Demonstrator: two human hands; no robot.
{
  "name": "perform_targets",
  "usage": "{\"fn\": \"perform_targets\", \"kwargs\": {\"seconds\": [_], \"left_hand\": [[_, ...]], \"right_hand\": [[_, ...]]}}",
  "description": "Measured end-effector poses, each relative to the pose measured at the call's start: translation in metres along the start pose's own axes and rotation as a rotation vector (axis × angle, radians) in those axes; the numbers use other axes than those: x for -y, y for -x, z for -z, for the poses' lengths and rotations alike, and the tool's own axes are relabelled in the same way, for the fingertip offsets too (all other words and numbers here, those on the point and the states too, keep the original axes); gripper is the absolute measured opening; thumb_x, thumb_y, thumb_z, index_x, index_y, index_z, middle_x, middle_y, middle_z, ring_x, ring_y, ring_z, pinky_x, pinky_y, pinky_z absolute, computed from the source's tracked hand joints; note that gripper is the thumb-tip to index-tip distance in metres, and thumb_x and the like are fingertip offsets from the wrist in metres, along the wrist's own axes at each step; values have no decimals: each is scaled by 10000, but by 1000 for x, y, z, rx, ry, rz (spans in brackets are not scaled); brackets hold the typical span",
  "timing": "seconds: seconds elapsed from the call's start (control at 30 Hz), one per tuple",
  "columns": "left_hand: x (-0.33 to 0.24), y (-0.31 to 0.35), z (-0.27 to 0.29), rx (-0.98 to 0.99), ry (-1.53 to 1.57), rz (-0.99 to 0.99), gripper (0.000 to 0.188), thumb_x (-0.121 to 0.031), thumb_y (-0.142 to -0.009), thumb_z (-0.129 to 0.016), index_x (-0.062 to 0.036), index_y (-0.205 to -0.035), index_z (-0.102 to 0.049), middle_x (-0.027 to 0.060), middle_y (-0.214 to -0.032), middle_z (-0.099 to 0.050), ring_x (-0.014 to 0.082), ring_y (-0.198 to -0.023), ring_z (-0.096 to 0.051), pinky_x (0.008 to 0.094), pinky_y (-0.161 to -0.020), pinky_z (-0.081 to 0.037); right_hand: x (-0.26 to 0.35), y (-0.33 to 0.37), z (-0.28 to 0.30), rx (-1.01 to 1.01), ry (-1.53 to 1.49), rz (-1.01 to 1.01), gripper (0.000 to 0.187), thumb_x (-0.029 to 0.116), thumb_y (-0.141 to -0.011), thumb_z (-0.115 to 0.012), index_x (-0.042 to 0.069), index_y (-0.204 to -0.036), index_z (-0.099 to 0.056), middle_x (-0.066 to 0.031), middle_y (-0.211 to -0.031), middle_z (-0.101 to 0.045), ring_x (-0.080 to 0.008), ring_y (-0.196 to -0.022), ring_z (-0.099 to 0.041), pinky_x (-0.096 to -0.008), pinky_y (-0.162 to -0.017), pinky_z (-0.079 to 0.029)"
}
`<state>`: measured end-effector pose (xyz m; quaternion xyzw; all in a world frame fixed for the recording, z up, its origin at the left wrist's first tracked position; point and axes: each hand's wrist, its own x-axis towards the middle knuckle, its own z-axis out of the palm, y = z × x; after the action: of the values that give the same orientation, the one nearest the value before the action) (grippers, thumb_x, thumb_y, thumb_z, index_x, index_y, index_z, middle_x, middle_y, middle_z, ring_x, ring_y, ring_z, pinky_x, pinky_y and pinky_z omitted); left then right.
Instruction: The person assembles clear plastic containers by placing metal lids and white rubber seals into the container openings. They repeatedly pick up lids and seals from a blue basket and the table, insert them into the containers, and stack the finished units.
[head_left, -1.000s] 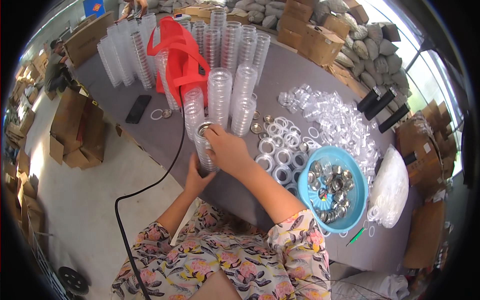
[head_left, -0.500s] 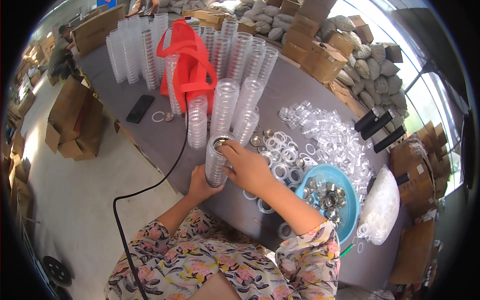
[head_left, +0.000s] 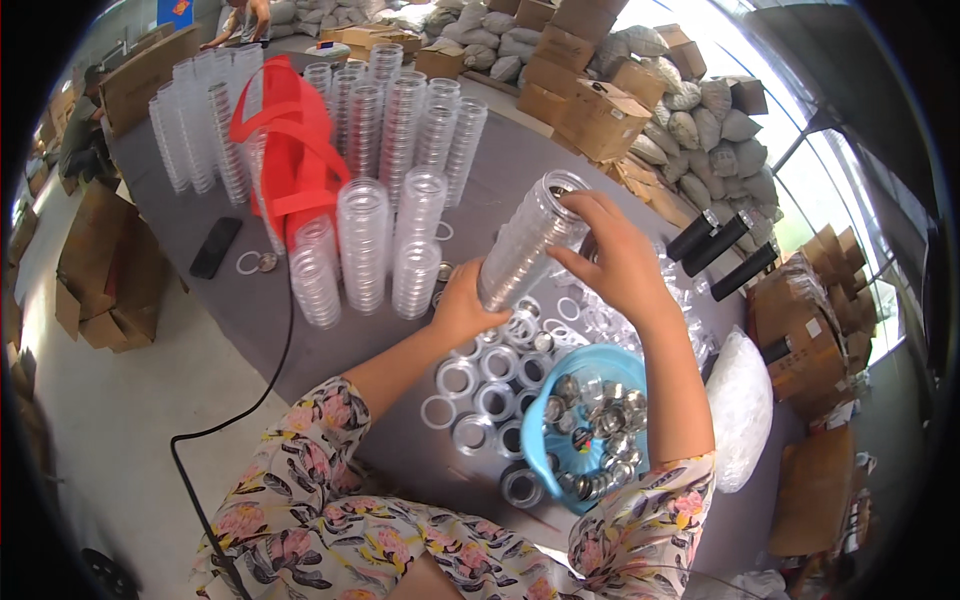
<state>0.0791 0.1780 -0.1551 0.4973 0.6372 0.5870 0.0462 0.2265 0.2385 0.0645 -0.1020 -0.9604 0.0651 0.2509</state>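
A tall stack of clear plastic rings (head_left: 522,248) is lifted over the table, tilted with its top to the right. My left hand (head_left: 468,302) is wrapped round its lower end. At the top, my right hand (head_left: 622,262) is closed on the stack, fingertips over the rim and thumb against the side. Something metallic shows inside the top opening. Beneath my right forearm sits a light-blue basin (head_left: 533,440) with several small silver metal caps (head_left: 612,420). Loose clear and white rings (head_left: 495,400) lie on the table below the stack.
Several more clear stacks (head_left: 365,235) stand upright at left, around a red fabric bag (head_left: 300,150). A phone (head_left: 215,248) lies near the left edge, and a black cable (head_left: 285,350) hangs down. At right are a clear plastic bag (head_left: 742,410) and black cylinders (head_left: 715,240).
Both hands have lifted the stack from among the others and carried it rightward, tilting it. The view has shifted right, showing more of the basin.
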Motion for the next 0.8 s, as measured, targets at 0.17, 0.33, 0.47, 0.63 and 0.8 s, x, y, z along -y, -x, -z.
{"fn": "perform_targets", "kwargs": {"seconds": [0.17, 0.33, 0.47, 0.63, 0.8], "left_hand": [[37, -59, -50, -152, -128, 74, 734, -188, -531, -801, 13, -1140, -444, 216, -1072, -527, 390, -1036, -485, 460, -904, -397], [96, -102, -90, -364, -172, 229, 765, -160, -514, -808, 6, -1155, -424, 210, -1102, -518, 383, -1079, -460, 452, -947, -374], [143, -128, -99, -547, -240, 382, 787, -130, -518, -799, 3, -1182, -396, 211, -1133, -501, 389, -1115, -433, 452, -978, -350], [175, -153, -101, -720, -356, 501, 765, -102, -552, -763, 2, -1204, -379, 226, -1173, -470, 402, -1128, -419, 464, -1002, -327], [220, -157, -96, -873, -412, 601, 781, -97, -561, -757, 3, -1230, -366, 229, -1214, -441, 404, -1159, -400, 461, -1014, -312]], "right_hand": [[-77, -37, -36, -39, 48, 21, 381, 240, -760, -679, 106, -1096, -559, -49, -1140, -559, -285, -845, -611, -365, -710, -498], [-125, -79, -91, -23, -19, 44, 349, 222, -776, -656, 110, -1093, -561, -50, -1150, -553, -292, -899, -605, -381, -744, -499], [-147, -114, -135, -24, -101, 68, 343, 202, -782, -649, 104, -1097, -558, -50, -1171, -539, -282, -894, -600, -373, -747, -491], [-172, -139, -169, -2, -132, 60, 359, 174, -794, -639, 96, -1129, -536, -56, -1209, -517, -262, -836, -603, -354, -745, -478], [-170, -160, -203, 39, -213, 30, 381, 167, -782, -639, 111, -1141, -521, -57, -1224, -502, -280, -940, -588, -377, -783, -484]]}}
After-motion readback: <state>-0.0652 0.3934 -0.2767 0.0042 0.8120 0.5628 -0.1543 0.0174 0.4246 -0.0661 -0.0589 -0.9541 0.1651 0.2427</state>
